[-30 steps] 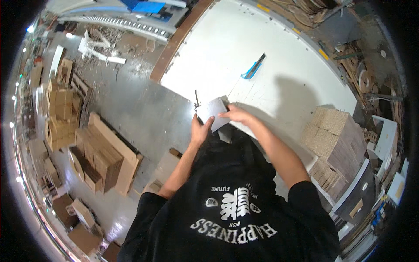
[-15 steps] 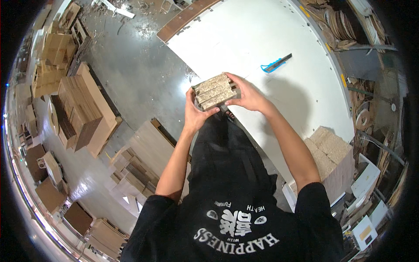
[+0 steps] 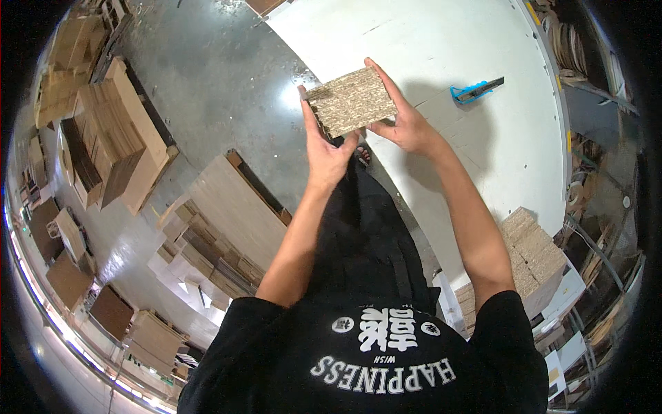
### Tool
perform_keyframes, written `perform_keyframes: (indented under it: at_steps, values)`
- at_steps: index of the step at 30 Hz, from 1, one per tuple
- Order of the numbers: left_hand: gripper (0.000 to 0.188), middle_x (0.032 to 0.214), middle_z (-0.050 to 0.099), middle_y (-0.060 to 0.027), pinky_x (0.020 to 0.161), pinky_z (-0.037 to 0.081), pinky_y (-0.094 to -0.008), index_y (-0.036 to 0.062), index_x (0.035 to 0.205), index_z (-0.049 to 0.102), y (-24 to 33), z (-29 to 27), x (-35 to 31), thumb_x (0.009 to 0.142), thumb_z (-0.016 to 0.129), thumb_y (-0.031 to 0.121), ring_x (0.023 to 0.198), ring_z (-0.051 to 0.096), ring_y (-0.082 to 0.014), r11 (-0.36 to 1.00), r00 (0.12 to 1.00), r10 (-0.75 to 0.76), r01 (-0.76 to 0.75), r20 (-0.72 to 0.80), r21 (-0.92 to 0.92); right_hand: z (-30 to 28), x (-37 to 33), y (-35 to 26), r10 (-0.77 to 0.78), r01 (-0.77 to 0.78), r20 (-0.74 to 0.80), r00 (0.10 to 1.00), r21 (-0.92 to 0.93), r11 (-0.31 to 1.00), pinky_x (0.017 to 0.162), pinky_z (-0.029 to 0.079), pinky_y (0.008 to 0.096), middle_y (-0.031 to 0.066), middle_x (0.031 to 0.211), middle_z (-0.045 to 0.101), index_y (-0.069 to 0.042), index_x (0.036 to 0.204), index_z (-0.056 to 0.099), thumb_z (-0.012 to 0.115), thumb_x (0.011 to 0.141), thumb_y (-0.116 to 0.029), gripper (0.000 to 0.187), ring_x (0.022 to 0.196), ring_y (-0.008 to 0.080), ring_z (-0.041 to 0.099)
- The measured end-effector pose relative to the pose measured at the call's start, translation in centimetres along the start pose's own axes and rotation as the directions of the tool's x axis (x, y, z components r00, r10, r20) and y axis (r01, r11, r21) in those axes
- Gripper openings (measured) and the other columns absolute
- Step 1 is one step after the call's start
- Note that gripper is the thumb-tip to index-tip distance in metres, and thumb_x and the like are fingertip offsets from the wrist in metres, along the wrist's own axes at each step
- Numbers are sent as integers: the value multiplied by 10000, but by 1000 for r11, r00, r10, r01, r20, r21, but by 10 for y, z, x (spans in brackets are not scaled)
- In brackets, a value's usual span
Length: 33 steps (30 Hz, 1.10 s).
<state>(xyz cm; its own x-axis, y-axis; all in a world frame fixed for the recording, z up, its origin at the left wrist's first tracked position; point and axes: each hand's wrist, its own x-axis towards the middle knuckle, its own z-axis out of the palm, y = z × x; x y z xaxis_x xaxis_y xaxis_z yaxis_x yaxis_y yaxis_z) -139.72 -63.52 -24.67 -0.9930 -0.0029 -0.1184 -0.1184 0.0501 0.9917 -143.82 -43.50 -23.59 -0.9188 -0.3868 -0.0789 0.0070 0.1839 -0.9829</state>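
Chipboard pieces (image 3: 352, 102) have drawn together between left grip (image 3: 327, 157) and right grip (image 3: 412, 131).

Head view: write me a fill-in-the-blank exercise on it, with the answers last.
The number of bare hands holding the speckled tan rectangular chipboard is ___.
On the flat white table, the blue-and-black utility knife lies to the chipboard's ___.
The short-sleeved shirt, printed in white, is itself coloured ___.
Missing words: two; right; black.

Black short-sleeved T-shirt (image 3: 293, 338), white chest print (image 3: 389, 331); black trousers (image 3: 362, 241).
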Motion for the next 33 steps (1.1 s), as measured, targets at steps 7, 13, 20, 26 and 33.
perform_keyframes:
  at_steps: [7,13,20,26,33]
  values:
    - [1189,1756,217,-193,1249,394,-417,107,1767,-61,-32,0,-12,837,650,-96,1534,381,-291,981,994,-110,106,-12,-161,13,6,12,-49,51,-33,998,78,996,1362,250,447,108,1833,194,-138,1773,96,813,835,76,1200,1674,293,217]
    - [1017,1627,419,-200,1205,450,-438,41,1676,329,-23,-35,14,820,879,26,1487,481,-322,974,995,74,-88,71,207,-15,7,10,59,-65,114,992,51,997,1347,294,451,129,1821,233,-145,1768,130,801,900,23,1109,1664,298,261]
    - [1166,1768,247,-220,1317,304,-462,52,1748,152,-26,-28,18,812,845,-11,1633,292,-377,974,993,102,-113,66,196,-9,12,6,58,-56,84,995,-23,998,1358,277,450,107,1839,169,-173,1774,88,753,920,35,1103,1680,278,207]
    - [1179,1837,-10,-233,1367,141,-467,56,1748,-112,-24,-3,2,832,606,-130,1697,53,-398,998,999,-24,22,39,51,-5,6,11,33,-37,95,995,34,999,1375,213,462,67,1860,5,-178,1774,-15,711,948,68,1127,1700,255,63]
    - [1181,1837,4,-230,1347,233,-447,69,1751,-111,-29,-4,-3,813,567,-167,1693,93,-384,988,992,-118,122,43,-99,-4,4,9,99,-114,112,989,139,984,1379,197,455,72,1858,-44,-190,1775,-33,708,965,65,1126,1696,245,54]
